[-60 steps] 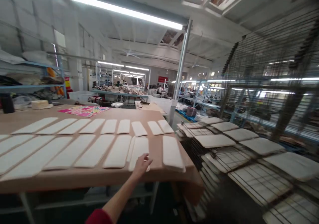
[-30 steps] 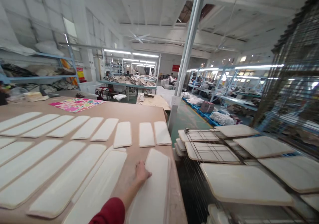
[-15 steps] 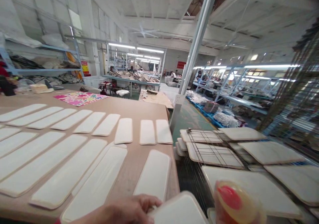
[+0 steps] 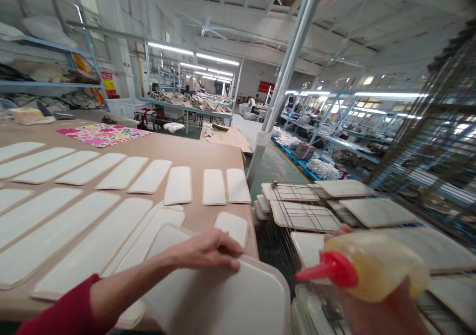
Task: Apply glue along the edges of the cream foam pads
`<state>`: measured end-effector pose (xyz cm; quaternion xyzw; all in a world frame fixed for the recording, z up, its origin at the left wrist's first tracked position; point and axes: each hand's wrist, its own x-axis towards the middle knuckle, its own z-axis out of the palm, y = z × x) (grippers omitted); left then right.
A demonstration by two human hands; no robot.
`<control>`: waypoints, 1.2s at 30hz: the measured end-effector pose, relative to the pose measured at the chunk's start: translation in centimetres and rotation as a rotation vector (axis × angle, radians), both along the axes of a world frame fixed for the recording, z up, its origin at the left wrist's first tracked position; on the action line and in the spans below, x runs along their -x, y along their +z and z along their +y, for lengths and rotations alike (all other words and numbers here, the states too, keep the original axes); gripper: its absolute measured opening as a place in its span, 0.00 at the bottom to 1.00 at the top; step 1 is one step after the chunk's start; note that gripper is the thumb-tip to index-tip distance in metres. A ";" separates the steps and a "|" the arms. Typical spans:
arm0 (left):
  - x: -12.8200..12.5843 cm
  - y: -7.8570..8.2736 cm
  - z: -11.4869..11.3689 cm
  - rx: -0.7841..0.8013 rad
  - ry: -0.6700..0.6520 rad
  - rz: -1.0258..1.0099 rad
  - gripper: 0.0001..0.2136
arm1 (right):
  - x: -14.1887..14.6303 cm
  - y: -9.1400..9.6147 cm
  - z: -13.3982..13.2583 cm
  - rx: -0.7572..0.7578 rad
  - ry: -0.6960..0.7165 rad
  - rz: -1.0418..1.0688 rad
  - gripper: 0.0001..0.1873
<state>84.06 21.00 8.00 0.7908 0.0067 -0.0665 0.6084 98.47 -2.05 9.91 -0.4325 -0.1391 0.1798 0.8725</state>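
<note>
A large white panel with rounded corners is tilted up in front of me. My left hand pinches its upper edge between thumb and fingers. My right hand, partly blurred, is wrapped round a squeeze bottle of yellowish liquid. Its red nozzle points left, towards the panel. Under and beyond my left arm, long white panels lie in rows on the brown-covered table. A smaller white panel sits just past my left hand.
Wire racks at the right carry more white panels. A metal post rises at the table's right corner. A flowered cloth lies at the table's back. Stacked wire racks stand far right; people are in the distance.
My left hand has moved up and brought the white panel higher into view. The squeeze bottle has tipped from upright-looking to lying sideways, nozzle left. My view has shifted slightly.
</note>
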 end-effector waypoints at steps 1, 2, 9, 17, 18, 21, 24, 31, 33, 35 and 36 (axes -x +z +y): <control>-0.6 1.2 0.6 -0.066 -0.023 -0.022 0.18 | -0.3 1.5 -0.3 0.032 -0.046 0.024 0.21; -1.1 2.4 1.1 -0.119 -0.066 -0.037 0.17 | -0.8 2.8 -0.6 0.089 -0.069 0.053 0.23; -3.7 6.7 0.3 -0.209 -0.352 -0.028 0.15 | -5.8 4.2 -1.4 0.135 0.197 -0.160 0.42; -5.0 7.5 -1.9 -0.110 -0.487 0.101 0.15 | -4.6 4.4 -1.8 0.107 0.317 -0.115 0.43; -5.0 7.5 -2.1 -0.114 -0.494 0.108 0.15 | -4.4 4.7 -1.8 0.104 0.330 -0.128 0.41; -5.1 7.5 -2.8 -0.118 -0.512 0.122 0.15 | -3.9 5.2 -2.0 0.094 0.381 -0.174 0.35; -5.1 7.6 -3.6 -0.102 -0.534 0.121 0.15 | -3.9 5.0 -2.3 0.095 0.411 -0.169 0.35; -4.5 8.0 -4.7 -0.094 -0.543 0.122 0.16 | -4.6 4.2 -3.4 0.055 0.545 -0.217 0.34; -4.2 8.0 -4.8 -0.087 -0.536 0.111 0.17 | -4.2 4.4 -3.6 0.053 0.538 -0.212 0.34; -3.8 8.1 -4.9 -0.088 -0.533 0.097 0.17 | -3.3 4.8 -3.7 0.085 0.463 -0.178 0.37; -3.7 8.1 -4.9 -0.087 -0.530 0.092 0.17 | -2.9 5.1 -3.8 0.108 0.421 -0.156 0.38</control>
